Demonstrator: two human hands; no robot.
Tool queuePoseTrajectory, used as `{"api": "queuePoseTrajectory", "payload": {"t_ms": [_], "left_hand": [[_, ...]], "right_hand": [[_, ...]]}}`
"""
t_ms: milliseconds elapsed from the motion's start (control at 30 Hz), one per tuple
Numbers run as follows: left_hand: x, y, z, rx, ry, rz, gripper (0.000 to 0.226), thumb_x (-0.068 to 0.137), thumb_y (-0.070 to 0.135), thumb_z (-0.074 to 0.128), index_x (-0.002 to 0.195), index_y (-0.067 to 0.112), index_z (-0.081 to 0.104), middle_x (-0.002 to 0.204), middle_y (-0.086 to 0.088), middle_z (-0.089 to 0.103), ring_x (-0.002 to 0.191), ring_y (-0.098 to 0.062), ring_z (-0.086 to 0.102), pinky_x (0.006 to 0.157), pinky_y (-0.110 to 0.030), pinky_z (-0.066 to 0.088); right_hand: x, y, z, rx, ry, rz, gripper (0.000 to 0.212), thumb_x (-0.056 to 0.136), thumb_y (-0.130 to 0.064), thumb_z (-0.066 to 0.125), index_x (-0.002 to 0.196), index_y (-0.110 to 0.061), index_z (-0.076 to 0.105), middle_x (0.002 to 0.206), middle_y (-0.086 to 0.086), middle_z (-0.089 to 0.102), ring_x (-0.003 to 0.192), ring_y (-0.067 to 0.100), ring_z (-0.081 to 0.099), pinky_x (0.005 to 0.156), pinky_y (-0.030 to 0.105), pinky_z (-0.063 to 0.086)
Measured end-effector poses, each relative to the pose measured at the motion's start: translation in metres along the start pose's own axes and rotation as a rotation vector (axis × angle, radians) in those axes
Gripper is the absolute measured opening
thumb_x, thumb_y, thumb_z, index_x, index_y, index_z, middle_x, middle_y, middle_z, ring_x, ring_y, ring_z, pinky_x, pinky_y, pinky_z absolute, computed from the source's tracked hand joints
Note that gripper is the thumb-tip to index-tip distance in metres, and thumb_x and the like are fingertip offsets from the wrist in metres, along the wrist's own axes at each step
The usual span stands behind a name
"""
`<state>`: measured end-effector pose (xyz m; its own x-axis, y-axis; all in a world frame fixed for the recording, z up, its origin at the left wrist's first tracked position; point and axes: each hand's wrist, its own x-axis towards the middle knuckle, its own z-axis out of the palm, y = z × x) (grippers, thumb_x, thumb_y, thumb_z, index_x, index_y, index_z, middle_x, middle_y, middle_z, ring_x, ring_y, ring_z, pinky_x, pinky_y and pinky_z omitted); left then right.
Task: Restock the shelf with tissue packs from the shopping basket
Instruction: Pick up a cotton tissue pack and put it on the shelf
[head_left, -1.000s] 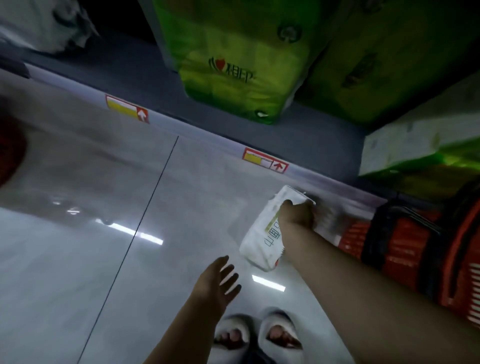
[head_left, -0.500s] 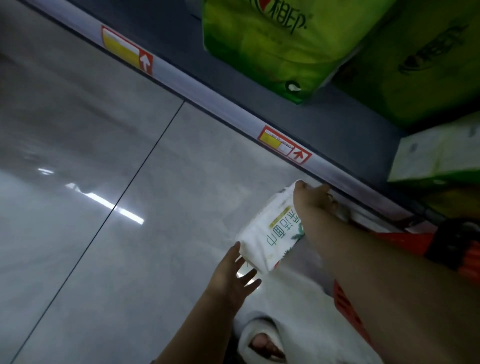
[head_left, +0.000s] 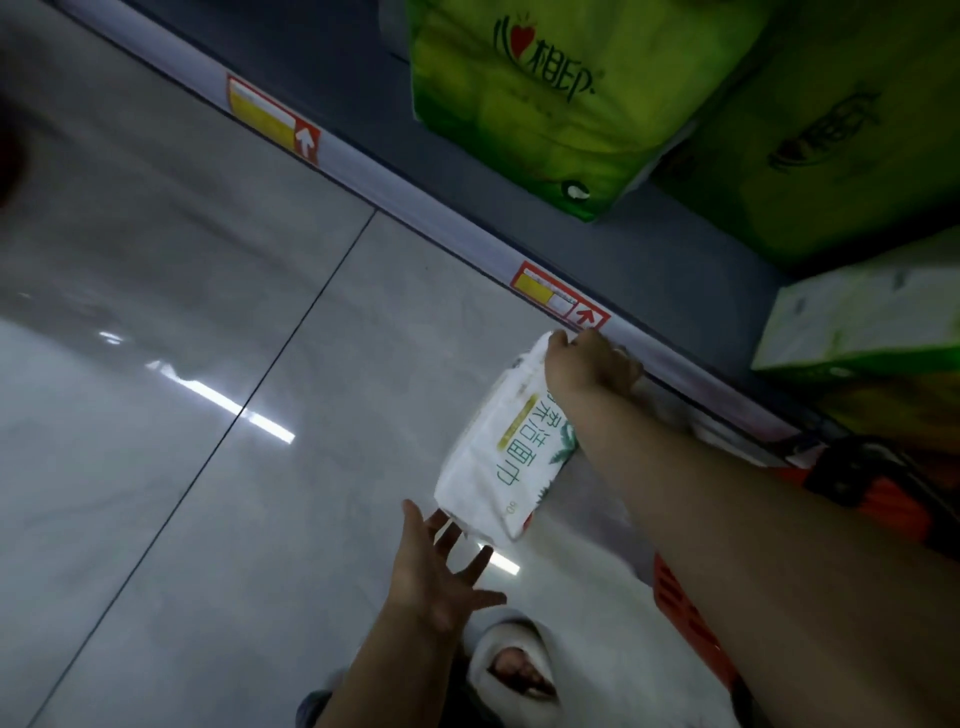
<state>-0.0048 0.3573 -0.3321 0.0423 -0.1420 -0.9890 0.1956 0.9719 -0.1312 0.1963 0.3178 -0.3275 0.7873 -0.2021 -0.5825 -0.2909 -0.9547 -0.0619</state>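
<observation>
White tissue pack (head_left: 498, 457), green lettering, leaf print. Lime-green packs (head_left: 561, 98) on grey shelf (head_left: 675, 270). Red-yellow price tags (head_left: 558, 297). Orange basket (head_left: 883, 499). Grey floor tiles (head_left: 208, 364).

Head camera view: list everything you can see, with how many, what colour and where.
shelf: one, dark grey with a pale front strip, running diagonally across the top
price labels: two, red and yellow, on the shelf's front strip
large green packs: two, on the shelf, upper right
white-and-green pack: one, on the shelf, right edge
shopping basket: one, orange-red with black handle, lower right
floor: glossy grey tiles, left
white tissue pack: one, white with green print, held above the floor
slipper: one, white, open-toed, bottom centre
left hand: open, fingers spread, below the pack
right hand: grips the pack's upper end
</observation>
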Motion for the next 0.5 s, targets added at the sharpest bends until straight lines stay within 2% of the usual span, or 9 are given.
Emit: {"api": "queuePoseTrajectory", "payload": {"t_ms": [67, 167, 267, 400, 500], "left_hand": [[-0.013, 0.005, -0.004, -0.001, -0.006, 0.037, 0.057, 0.093, 0.064, 0.030, 0.116, 0.018, 0.053, 0.136, -0.006, 0.047, 0.127, -0.045, 0.042, 0.098, -0.078, 0.016], [-0.040, 0.013, -0.004, -0.008, -0.013, 0.139, 0.053, 0.095, 0.062, 0.026, 0.108, 0.019, 0.054, 0.138, -0.005, 0.047, 0.125, -0.045, 0.044, 0.092, -0.077, 0.024], [-0.072, 0.021, 0.001, -0.042, -0.011, 0.269, 0.044, 0.099, 0.053, 0.026, 0.114, 0.018, 0.050, 0.144, -0.004, 0.043, 0.125, -0.044, 0.045, 0.090, -0.074, 0.031], [-0.128, 0.028, 0.013, -0.061, -0.077, 0.435, 0.040, 0.100, 0.047, 0.035, 0.097, 0.012, 0.054, 0.121, -0.007, 0.054, 0.113, -0.043, 0.054, 0.082, -0.062, 0.049], [-0.172, 0.027, 0.019, -0.023, -0.099, 0.544, 0.042, 0.098, 0.047, 0.039, 0.103, 0.009, 0.056, 0.121, -0.007, 0.056, 0.111, -0.039, 0.057, 0.078, -0.056, 0.053]], "right_hand": [[-0.011, -0.007, -0.012, 0.042, 0.014, -0.005, 0.051, 0.098, -0.045, 0.030, 0.140, -0.019, 0.043, 0.143, 0.015, 0.041, 0.133, 0.034, 0.030, 0.109, 0.055, 0.027], [-0.030, -0.014, -0.031, 0.127, -0.006, 0.010, 0.048, 0.098, -0.042, 0.031, 0.137, -0.019, 0.046, 0.146, 0.013, 0.038, 0.135, 0.032, 0.027, 0.112, 0.052, 0.024], [-0.049, -0.015, -0.056, 0.227, 0.018, 0.039, 0.042, 0.100, -0.035, 0.028, 0.130, -0.015, 0.051, 0.139, 0.018, 0.042, 0.129, 0.034, 0.033, 0.109, 0.048, 0.028], [-0.079, -0.006, -0.105, 0.414, 0.096, 0.000, 0.036, 0.101, -0.028, 0.028, 0.121, -0.012, 0.053, 0.132, 0.022, 0.046, 0.122, 0.039, 0.042, 0.094, 0.043, 0.035], [-0.106, 0.002, -0.138, 0.558, 0.167, -0.053, 0.035, 0.099, -0.037, 0.030, 0.108, -0.015, 0.056, 0.119, 0.021, 0.057, 0.112, 0.040, 0.051, 0.078, 0.036, 0.037]]}}
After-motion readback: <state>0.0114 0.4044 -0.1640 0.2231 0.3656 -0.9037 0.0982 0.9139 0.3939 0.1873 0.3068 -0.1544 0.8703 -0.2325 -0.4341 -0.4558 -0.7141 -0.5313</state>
